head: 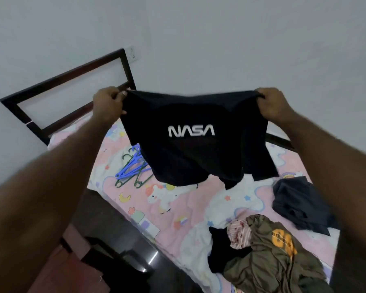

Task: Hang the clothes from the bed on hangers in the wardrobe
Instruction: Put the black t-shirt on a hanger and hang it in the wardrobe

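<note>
A black T-shirt (190, 153) with white NASA lettering hangs spread out in the air above the bed. My left hand (109, 103) grips its top left corner and my right hand (273, 104) grips its top right corner. Its lower edge dangles just over the pink patterned bedsheet (178, 210). A bundle of blue and green plastic hangers (132, 168) lies on the sheet, partly hidden behind the shirt's left side. No wardrobe is in view.
More clothes lie on the bed at the lower right: an olive garment with yellow print (279, 256), a dark grey one (300, 204), a black one (222, 250) and a striped pink piece (239, 232). A dark wooden headboard (68, 81) stands against the white wall.
</note>
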{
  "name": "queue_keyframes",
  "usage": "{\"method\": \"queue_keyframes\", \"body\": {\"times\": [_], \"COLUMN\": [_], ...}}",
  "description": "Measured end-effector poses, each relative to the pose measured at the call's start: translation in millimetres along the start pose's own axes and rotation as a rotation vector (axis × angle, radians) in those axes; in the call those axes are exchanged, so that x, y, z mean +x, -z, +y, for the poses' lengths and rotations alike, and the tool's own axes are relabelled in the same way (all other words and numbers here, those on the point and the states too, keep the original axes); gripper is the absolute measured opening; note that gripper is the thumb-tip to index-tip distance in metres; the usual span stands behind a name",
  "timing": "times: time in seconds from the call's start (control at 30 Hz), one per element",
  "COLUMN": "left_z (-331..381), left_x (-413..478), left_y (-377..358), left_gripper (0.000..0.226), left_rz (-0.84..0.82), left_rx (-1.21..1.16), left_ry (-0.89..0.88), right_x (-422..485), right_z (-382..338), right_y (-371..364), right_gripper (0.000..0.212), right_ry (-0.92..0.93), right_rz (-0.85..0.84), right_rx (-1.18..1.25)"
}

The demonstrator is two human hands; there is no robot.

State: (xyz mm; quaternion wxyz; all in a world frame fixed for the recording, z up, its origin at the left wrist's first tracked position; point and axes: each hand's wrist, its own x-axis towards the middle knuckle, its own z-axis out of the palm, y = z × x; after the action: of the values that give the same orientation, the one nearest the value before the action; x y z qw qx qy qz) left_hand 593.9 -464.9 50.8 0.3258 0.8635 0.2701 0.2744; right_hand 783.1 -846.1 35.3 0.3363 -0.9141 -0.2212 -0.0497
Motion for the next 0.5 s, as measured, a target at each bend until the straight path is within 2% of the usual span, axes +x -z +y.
{"method": "queue_keyframes", "body": {"times": [0.03,0.13,0.2,0.27,0.33,0.43,0.47,0.5], "left_z": [-3,-31,-60,-87,-109,-157,-175,-189], "left_x": [-2,-27,-48,-72,-109,-165,-181,-195], "left_y": [-1,-17,-27,-36,-41,-51,-49,-50], "left_gripper": [0.022,0.028,0.025,0.022,0.022,0.054,0.06,0.06], "left_rz": [-0.001,-0.303,-0.243,-0.211,-0.428,-0.781,-0.823,-0.816], "left_rx": [-0.006,0.094,0.161,0.2,0.338,0.527,0.578,0.509], "left_ry": [0.008,0.097,0.108,0.142,0.185,0.237,0.213,0.296], "right_x": [-1,-18,-38,-70,-116,-181,-203,-219], "right_z": [1,11,23,41,57,80,82,80], "right_y": [-2,-24,-43,-67,-97,-142,-150,-156], "right_gripper": [0.021,0.023,0.031,0.027,0.021,0.027,0.028,0.026], "right_ry": [0.002,0.004,-0.058,-0.149,-0.262,-0.418,-0.416,-0.437], "right_rz": [0.016,-0.169,-0.194,-0.182,-0.304,-0.54,-0.593,-0.636], "right_rx": [0.032,-0.022,-0.015,0.0,-0.02,-0.05,-0.114,-0.135]}}
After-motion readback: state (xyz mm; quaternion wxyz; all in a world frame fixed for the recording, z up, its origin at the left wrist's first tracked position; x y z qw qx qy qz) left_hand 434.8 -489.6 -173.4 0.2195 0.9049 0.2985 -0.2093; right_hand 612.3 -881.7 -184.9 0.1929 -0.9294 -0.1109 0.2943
